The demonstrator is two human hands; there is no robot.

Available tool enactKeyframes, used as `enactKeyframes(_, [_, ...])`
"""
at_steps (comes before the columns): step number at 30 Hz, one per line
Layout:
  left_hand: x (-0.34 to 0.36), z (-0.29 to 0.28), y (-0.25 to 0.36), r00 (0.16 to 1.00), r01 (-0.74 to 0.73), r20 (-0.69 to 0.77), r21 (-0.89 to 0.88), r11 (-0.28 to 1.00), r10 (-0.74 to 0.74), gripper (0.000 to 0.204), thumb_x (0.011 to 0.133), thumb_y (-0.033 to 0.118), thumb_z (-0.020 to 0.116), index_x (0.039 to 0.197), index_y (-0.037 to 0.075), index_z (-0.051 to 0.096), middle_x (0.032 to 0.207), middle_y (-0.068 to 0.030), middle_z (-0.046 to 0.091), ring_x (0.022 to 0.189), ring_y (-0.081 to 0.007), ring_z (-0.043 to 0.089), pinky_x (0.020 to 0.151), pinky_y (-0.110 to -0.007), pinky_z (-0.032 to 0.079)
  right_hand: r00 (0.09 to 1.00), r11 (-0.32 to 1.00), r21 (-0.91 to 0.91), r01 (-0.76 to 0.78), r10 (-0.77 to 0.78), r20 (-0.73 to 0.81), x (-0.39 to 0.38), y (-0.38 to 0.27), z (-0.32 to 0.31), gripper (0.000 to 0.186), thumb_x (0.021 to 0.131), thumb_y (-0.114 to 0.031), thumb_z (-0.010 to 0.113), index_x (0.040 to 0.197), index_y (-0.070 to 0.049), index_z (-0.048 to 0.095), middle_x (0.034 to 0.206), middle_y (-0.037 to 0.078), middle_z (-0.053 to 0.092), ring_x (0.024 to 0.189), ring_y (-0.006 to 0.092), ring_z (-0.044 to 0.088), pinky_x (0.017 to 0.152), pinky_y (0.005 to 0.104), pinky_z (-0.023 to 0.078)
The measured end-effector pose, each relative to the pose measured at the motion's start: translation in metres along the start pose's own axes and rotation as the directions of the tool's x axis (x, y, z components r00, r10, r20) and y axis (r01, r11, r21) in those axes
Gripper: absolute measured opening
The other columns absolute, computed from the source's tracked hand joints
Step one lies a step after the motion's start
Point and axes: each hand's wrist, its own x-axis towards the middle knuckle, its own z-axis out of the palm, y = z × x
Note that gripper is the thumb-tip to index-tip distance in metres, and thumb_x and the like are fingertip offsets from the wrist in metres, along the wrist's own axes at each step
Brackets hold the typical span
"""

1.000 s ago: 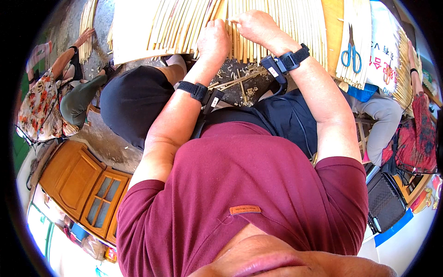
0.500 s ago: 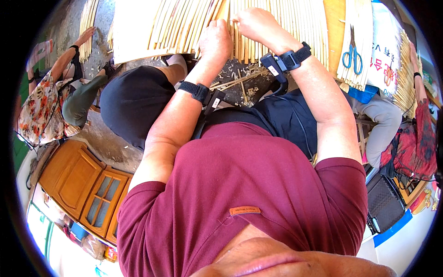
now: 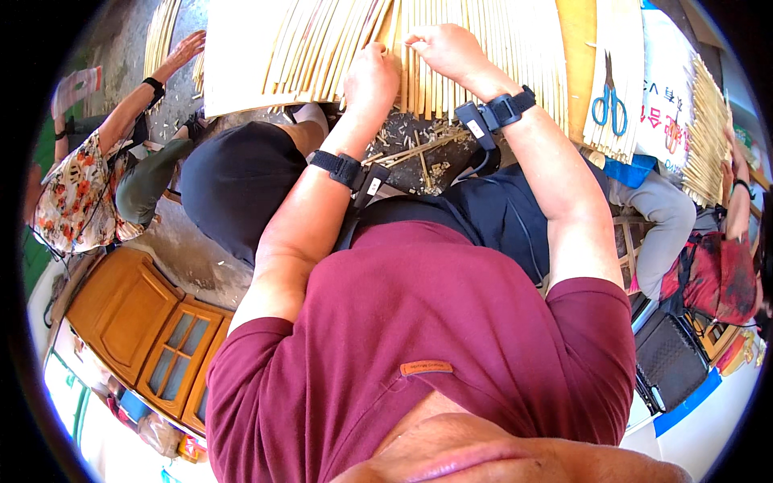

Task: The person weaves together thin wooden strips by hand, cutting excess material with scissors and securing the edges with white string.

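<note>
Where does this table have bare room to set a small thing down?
The table looks bare at its left part, between its edge and the sticks, and on a narrow strip between these and the row under the scissors. Sticks crowd the left hand and right hand.

Bright ctr., washed-out top, bent rim

Lighting gen. bright; strongest at top, where board [image 3: 241,60] goes nr. white & sticks [image 3: 503,56] lose some detail; L hand [image 3: 372,83] & R hand [image 3: 452,55] well lit, fairly sharp; highlights on forearms [image 3: 296,216]; soft shading in shirt [image 3: 491,322] folds; floor [image 3: 400,175] under board edge darker; black pants [image 3: 235,189] show little detail; white glare lower L; fisheye curves cabinet [image 3: 121,302]; corners black, w/ bluish fringe; outer edges softer.
</note>
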Motion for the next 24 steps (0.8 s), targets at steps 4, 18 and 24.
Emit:
enactKeyframes(4, [0.009, 0.006, -0.010, 0.985, 0.120, 0.153, -0.293, 0.948, -0.078, 0.024, 0.091, 0.020, 0.052, 0.098, 0.000, 0.063, 0.077, -0.0128, 0.067, 0.064, -0.0213, 0.065, 0.060, -0.033, 0.053, 0.997, 0.991, 0.120, -0.061, 0.056, 0.047, -0.003, 0.009, -0.004, 0.024, 0.085, -0.026, 0.048, 0.096, -0.020, 0.069, 0.080, 0.009, 0.067, 0.079, 0.0276, 0.065, 0.070, 0.0376, 0.050])
enactKeyframes(18, [0.007, 0.002, 0.001, 0.880, 0.451, 0.405, -0.550, 0.703, -0.248, 0.020, 0.092, 0.016, 0.055, 0.089, -0.001, 0.065, 0.065, -0.0049, 0.061, 0.051, -0.0116, 0.057, 0.048, -0.025, 0.047, 0.994, 0.995, -0.013, -0.102, 0.102, 0.030, 0.004, 0.004, 0.013, 0.016, 0.087, -0.024, 0.050, 0.095, -0.014, 0.059, 0.077, 0.012, 0.065, 0.075, 0.0324, 0.063, 0.067, 0.0426, 0.048])
enactKeyframes(24, [0.005, 0.008, -0.003, 0.920, 0.368, 0.323, -0.524, 0.768, -0.221, 0.020, 0.089, 0.020, 0.057, 0.084, 0.002, 0.064, 0.063, -0.0058, 0.062, 0.049, -0.0128, 0.059, 0.052, -0.029, 0.049, 0.999, 0.988, -0.150, 0.024, -0.019, 0.031, 0.015, -0.007, 0.019, 0.021, 0.089, -0.019, 0.047, 0.104, -0.006, 0.050, 0.080, 0.018, 0.065, 0.079, 0.0352, 0.064, 0.066, 0.0463, 0.049])
